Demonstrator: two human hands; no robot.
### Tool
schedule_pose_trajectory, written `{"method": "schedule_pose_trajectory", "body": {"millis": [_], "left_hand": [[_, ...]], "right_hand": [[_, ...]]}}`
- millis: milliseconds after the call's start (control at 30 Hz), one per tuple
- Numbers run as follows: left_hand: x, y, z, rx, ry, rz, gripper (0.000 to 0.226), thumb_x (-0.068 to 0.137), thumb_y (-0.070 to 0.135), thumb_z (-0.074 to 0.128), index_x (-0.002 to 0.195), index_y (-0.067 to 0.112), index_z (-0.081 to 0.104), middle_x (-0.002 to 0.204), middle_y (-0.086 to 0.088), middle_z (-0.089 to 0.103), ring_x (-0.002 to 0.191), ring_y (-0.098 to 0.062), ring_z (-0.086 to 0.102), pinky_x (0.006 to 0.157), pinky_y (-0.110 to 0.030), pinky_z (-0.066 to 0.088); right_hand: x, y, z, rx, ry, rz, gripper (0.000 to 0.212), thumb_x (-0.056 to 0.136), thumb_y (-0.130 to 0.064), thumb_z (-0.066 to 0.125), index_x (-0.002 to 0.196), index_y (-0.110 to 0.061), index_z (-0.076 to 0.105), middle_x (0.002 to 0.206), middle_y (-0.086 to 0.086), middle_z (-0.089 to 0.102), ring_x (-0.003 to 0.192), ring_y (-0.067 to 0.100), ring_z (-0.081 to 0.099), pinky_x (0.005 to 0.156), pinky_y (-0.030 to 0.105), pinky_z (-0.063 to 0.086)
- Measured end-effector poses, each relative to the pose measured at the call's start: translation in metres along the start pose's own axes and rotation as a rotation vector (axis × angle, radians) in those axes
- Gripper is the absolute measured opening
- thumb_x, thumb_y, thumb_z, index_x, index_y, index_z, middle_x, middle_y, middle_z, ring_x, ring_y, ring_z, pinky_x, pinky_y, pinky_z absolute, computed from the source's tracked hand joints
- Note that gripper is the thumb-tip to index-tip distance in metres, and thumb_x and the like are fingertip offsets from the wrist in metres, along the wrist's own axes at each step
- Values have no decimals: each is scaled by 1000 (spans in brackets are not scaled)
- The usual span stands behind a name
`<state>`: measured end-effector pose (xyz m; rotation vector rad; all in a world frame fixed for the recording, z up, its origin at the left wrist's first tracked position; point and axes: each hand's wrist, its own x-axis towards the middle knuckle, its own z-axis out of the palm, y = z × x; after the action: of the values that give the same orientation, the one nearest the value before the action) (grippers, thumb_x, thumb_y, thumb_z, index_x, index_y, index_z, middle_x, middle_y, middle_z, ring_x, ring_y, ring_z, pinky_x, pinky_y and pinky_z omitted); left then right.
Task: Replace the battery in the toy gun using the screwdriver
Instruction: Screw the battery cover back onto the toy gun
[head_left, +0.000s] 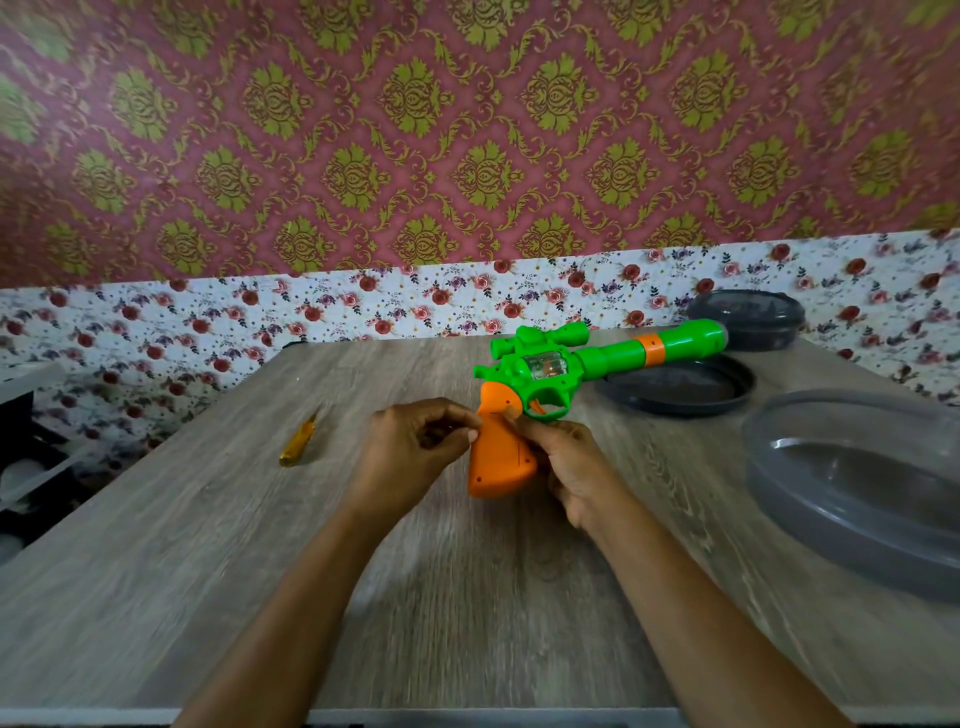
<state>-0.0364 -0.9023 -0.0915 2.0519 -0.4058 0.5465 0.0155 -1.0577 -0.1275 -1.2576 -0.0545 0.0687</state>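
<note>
The toy gun (571, 364) is held over the middle of the desk (467, 597), barrel pointing far right. The right hand (571, 473) grips its orange handle and the left hand (410, 447) pinches the handle's left edge, probably steadying it to reach the battery cover. The screwdriver (298, 441) lies untouched to the left.

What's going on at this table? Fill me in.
A person holds the toy gun by its orange grip: the right hand grips it from the right, the left hand pinches its left edge. The yellow screwdriver lies on the table to the left, untouched. A grey container sits at the right.
</note>
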Motion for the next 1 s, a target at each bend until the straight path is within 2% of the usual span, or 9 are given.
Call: {"method": "schedule_pose_trajectory", "body": {"millis": [167,300,500,633,733,867,1000], "left_hand": [[0,1,-1,29,-24,9,18,84,6,67,84,25,69,83,16,66,79,5,63,66,-7,48],[1,-1,-1,-7,-32,-7,21,85,7,67,82,28,68,84,13,68,81,-5,65,69,-16,52],[2,-4,-2,8,-28,21,24,84,7,67,86,31,68,89,14,67,86,-1,64,76,-17,54],[2,-5,-2,14,-35,52,24,85,7,66,92,30,69,93,12,66,89,0,62,76,-12,52],[2,-5,-3,32,-44,92,23,85,4,65,96,24,70,94,15,63,90,7,59,75,-6,47],[2,-6,-2,5,-26,86,24,84,4,66,95,25,69,93,13,64,88,8,60,74,-6,47],[2,-5,-3,11,-32,96,23,83,3,67,96,22,70,93,13,64,88,9,60,73,-4,46]], "right_hand": [[-2,-1,0,-9,2,11,34,65,-31,77,93,-14,68,96,7,71,98,24,64,97,47,47],[-4,-3,0,5,-9,17,22,74,-24,73,93,-16,67,95,5,70,99,23,63,98,45,46],[-6,-6,2,37,6,22,21,75,-22,72,94,-15,67,97,6,70,100,23,63,98,44,46],[-8,-10,1,65,9,23,20,78,-22,70,95,-17,63,95,4,68,93,20,62,88,37,48],[-9,-11,2,65,4,22,20,79,-22,69,96,-18,61,95,4,67,89,19,62,80,35,50],[-12,-13,3,83,-3,29,22,80,-22,67,100,-18,58,93,2,66,86,16,61,70,29,50],[-12,-14,3,91,7,33,21,80,-22,67,99,-18,58,91,1,66,86,16,61,71,29,50]]}}
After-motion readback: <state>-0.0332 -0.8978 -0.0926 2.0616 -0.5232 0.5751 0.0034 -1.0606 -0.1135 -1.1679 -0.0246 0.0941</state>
